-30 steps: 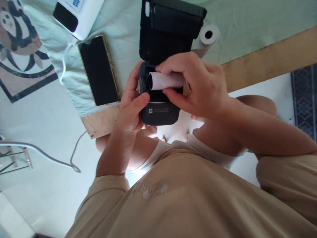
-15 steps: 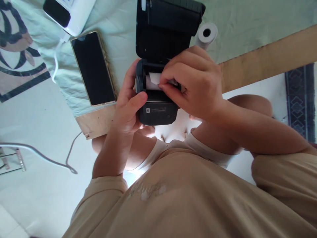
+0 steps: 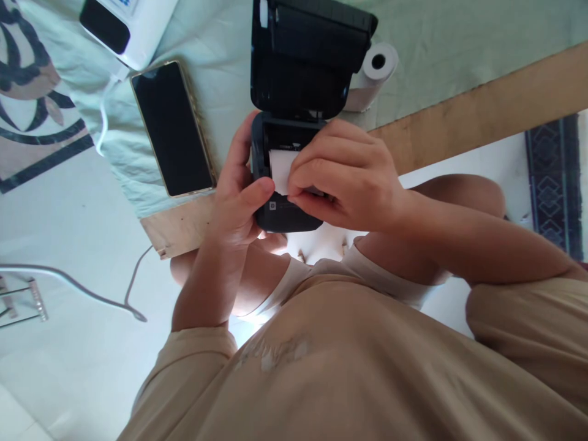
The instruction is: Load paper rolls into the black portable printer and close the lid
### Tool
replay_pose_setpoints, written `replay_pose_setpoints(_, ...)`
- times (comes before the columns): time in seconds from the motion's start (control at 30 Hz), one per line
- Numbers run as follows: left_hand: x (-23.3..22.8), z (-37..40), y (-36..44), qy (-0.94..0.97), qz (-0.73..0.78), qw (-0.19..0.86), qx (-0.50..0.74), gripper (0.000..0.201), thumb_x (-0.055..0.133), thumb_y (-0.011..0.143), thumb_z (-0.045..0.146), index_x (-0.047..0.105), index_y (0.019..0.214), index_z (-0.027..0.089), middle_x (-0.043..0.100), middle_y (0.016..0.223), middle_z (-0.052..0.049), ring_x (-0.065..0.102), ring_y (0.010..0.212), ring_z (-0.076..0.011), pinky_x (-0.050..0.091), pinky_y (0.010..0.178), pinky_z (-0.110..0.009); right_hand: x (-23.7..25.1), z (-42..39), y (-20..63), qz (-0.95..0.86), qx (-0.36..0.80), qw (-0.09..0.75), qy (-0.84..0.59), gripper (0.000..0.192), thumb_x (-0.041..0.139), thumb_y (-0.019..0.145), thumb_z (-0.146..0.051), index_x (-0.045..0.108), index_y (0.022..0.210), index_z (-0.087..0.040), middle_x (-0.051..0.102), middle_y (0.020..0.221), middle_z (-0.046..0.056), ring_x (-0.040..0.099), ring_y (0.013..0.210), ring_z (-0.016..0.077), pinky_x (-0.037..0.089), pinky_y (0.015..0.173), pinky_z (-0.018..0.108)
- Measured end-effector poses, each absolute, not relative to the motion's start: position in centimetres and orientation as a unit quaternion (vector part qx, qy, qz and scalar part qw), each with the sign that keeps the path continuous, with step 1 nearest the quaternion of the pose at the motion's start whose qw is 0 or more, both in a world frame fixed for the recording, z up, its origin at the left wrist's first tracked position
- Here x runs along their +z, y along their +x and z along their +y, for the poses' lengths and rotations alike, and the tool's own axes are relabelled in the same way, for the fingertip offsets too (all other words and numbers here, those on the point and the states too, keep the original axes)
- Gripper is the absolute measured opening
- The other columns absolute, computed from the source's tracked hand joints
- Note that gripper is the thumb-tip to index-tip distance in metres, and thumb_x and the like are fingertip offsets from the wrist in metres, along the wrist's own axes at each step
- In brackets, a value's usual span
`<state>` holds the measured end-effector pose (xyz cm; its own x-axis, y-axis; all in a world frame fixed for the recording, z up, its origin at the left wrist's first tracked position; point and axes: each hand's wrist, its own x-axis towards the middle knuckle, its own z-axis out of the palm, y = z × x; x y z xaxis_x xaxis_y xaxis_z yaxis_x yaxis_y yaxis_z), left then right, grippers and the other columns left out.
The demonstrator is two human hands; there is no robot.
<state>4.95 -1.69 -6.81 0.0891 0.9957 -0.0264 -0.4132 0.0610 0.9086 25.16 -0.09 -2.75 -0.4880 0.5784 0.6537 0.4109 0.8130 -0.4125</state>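
A small black label printer [image 3: 301, 217] with its lid [image 3: 307, 55] swung up stands between my hands at the table's near edge. My left hand [image 3: 239, 196] is wrapped round the printer's left side, thumb on its front corner. White paper [image 3: 281, 168] from inside the printer's bay lies over the front lip. My right hand [image 3: 344, 174] pinches this paper between thumb and fingers and hides its right part. Behind the right hand, close to the lid, a white paper roll [image 3: 378, 64] with a dark core rests on the cloth.
To the left lies a smartphone [image 3: 173, 128] with a dark screen. Beyond it sits a white device [image 3: 131, 30] with a dark panel and a plugged-in white cable [image 3: 103, 116]. A pale green cloth [image 3: 459, 49] covers the table, whose wooden edge [image 3: 482, 110] is bare.
My right hand has moved down toward me, drawing the paper's end out over the printer's front lip. The left hand keeps its hold, and the loose roll's side is more exposed.
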Motion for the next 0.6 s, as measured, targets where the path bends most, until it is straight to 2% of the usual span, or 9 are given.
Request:
replay_pose_setpoints(0.1,-6.9,-1.7,4.8,0.389,0.368,0.63,0.563,0.062,0.101,0.078,0.046,0.082,0.135,0.032,0.081,0.119,-0.003,0.08,0.11,-0.0238,0.067,0.087,-0.032,-3.0,-0.2,25.3,-0.864,0.109,0.401,-0.285,0.023,0.057,0.112,-0.031,0.076,0.101,-0.025,0.081,0.103,-0.006,0.071,0.097,0.0101,0.056,0.085,0.029)
replay_pose_setpoints(0.2,-7.0,-1.6,4.8,0.402,0.349,0.629,0.566,0.061,0.1,0.079,0.042,0.082,0.136,0.032,0.083,0.117,0.0,0.079,0.096,-0.017,0.066,0.076,-0.024,-3.2,0.0,25.5,-0.879,0.103,0.389,-0.255,0.022,0.057,0.113,-0.033,0.076,0.106,-0.024,0.08,0.111,-0.007,0.07,0.099,0.0087,0.052,0.081,0.03)
replay_pose_setpoints(0.27,-6.9,-1.6,4.8,0.406,0.343,0.629,0.567,0.061,0.102,0.077,0.041,0.082,0.134,0.035,0.083,0.116,0.001,0.079,0.09,-0.0157,0.066,0.074,-0.024,-3.1,0.1,25.7,-0.882,0.107,0.393,-0.236,0.021,0.06,0.112,-0.036,0.075,0.105,-0.023,0.081,0.114,-0.007,0.07,0.098,0.0088,0.053,0.081,0.03)
replay_pose_setpoints(0.37,-6.6,-1.8,4.9,0.397,0.363,0.629,0.561,0.062,0.103,0.075,0.036,0.082,0.133,0.037,0.083,0.123,0.0,0.081,0.099,-0.021,0.067,0.077,-0.029,-2.7,0.6,26.1,-0.877,0.139,0.406,-0.218,0.022,0.059,0.112,-0.036,0.072,0.103,-0.021,0.08,0.11,-0.006,0.069,0.097,0.0082,0.059,0.093,0.027)
replay_pose_setpoints(0.43,-6.6,-1.9,4.9,0.396,0.374,0.627,0.557,0.066,0.102,0.074,0.033,0.08,0.136,0.037,0.082,0.129,-0.001,0.081,0.103,-0.0238,0.066,0.073,-0.029,-2.7,1.0,26.3,-0.87,0.153,0.411,-0.226,0.026,0.055,0.114,-0.036,0.072,0.104,-0.02,0.078,0.108,-0.005,0.067,0.098,0.0069,0.06,0.098,0.026)
replay_pose_setpoints(0.6,-7.7,-1.9,4.3,0.429,0.365,0.612,0.555,0.08,0.104,0.069,0.04,0.075,0.144,0.041,0.08,0.135,-0.001,0.08,0.105,-0.0282,0.067,0.074,-0.035,-3.5,1.4,26.4,-0.865,0.129,0.412,-0.255,0.033,0.054,0.113,-0.05,0.073,0.116,-0.023,0.075,0.115,-0.002,0.063,0.101,0.0096,0.06,0.095,0.027)
